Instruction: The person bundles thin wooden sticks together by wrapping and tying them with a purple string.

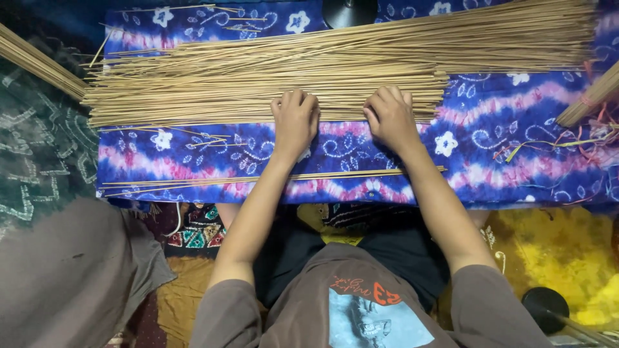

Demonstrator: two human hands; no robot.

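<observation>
While spread wide over the blue and pink patterned cloth (361, 154), lay the big heap of thin pale sticks (335, 64), loosely aligned and, by the look of it, mostly unsorted. Below that heap, near the cloth's front edge, rested only a thin row of separated sticks (271, 178). Against the heap's near edge pressed left hand (294, 119) and right hand (389, 116), both curled knuckles-up on the sticks; whether gripping any, could not tell.
</observation>
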